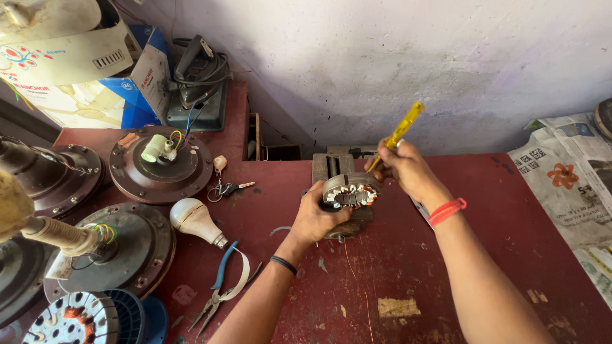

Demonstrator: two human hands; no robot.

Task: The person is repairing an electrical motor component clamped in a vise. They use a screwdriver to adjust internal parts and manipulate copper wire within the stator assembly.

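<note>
While L hand (317, 215) grips stator (350, 191) | R hand (403, 167) w/ screwdriver (400, 132) beside

Left hand (317, 216): bare, no glove, no ring showing.
Left wrist: a thin dark band (283, 264) circles it, plain and narrow, sitting on the arm side of the hand.
Left forearm: bare, no sleeve in view.
Right hand (407, 168): bare too, no glove.
Right wrist: a red thread band (447, 211), several strands wound together, sitting just behind the hand.
Right forearm: bare, no sleeve showing.
</note>
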